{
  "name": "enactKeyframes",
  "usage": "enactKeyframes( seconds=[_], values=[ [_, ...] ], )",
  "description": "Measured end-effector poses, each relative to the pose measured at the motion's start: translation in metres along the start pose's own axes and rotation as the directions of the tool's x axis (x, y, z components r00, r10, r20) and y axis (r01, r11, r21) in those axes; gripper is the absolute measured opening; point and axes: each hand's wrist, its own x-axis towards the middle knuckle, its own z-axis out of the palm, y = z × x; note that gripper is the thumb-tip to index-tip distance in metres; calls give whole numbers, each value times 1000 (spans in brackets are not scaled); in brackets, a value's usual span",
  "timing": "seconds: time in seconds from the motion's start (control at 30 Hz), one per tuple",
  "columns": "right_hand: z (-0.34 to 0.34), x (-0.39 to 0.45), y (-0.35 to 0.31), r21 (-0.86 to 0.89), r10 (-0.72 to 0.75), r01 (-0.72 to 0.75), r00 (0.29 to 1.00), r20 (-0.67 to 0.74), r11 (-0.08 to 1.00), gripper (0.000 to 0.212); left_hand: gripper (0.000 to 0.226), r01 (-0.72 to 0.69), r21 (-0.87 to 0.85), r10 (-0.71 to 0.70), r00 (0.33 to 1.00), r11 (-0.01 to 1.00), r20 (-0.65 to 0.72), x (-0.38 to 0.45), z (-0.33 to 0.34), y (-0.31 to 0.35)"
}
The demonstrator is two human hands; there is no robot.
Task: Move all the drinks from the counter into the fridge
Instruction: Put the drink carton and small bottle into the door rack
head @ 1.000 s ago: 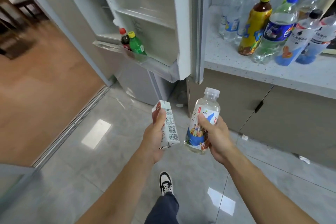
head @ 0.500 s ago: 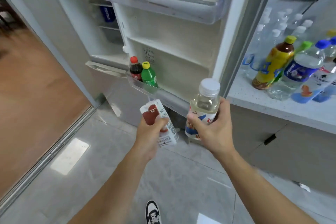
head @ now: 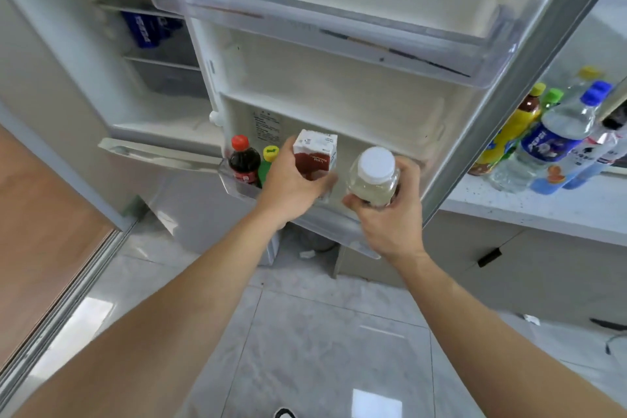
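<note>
My left hand (head: 291, 183) grips a small red-and-white drink carton (head: 315, 154), held upright over the lower shelf (head: 342, 224) of the open fridge door. My right hand (head: 390, 214) grips a clear bottle with a white cap (head: 375, 173) just right of the carton, over the same shelf. A dark cola bottle with a red cap (head: 243, 161) and a green bottle with a yellow cap (head: 268, 161) stand at the shelf's left end. Several more bottles (head: 549, 142) wait on the white counter (head: 529, 207) at the right.
A transparent upper door shelf (head: 325, 27) juts out above my hands. The fridge interior (head: 159, 54) at the left holds a blue pack. Grey cabinets (head: 509, 265) sit under the counter, and tiled floor (head: 305, 349) lies below.
Both hands have moved up and forward from the floor area to the lower door shelf, carrying the carton and the bottle. The view has closed in on the fridge door.
</note>
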Motion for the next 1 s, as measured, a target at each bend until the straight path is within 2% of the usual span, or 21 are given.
enactKeyframes(
  seconds=[0.17, 0.27, 0.4, 0.57, 0.63, 0.9, 1.0],
  values=[
    [6, 1, 21, -108, 173, -167, 984, 49, 980, 72, 60, -15, 213, -18, 988, 977, 153, 13, 1, -16],
    [9, 4, 25, -152, 270, -261, 962, 42, 953, 73, 59, -45, 296, -12, 982, 954, 187, 18, -4, -22],
    [17, 10, 26, -243, 361, -329, 927, 105, 913, 78, 50, -118, 381, 23, 970, 917, 243, 28, -13, -29],
    [24, 13, 24, -326, 405, -334, 896, 181, 884, 67, 49, -328, 562, 75, 902, 759, 425, 37, -19, -29],
    [25, 13, 24, -367, 425, -336, 884, 195, 867, 66, 41, -397, 586, 106, 878, 706, 467, 41, -22, -26],
    [31, 6, 18, -343, 400, -330, 903, 157, 879, 63, 33, -475, 673, 98, 850, 567, 518, 46, -37, -22],
    [29, 4, 15, -266, 381, -336, 914, 138, 903, 62, 31, -472, 693, 68, 848, 545, 525, 44, -38, -18]
  ],
)
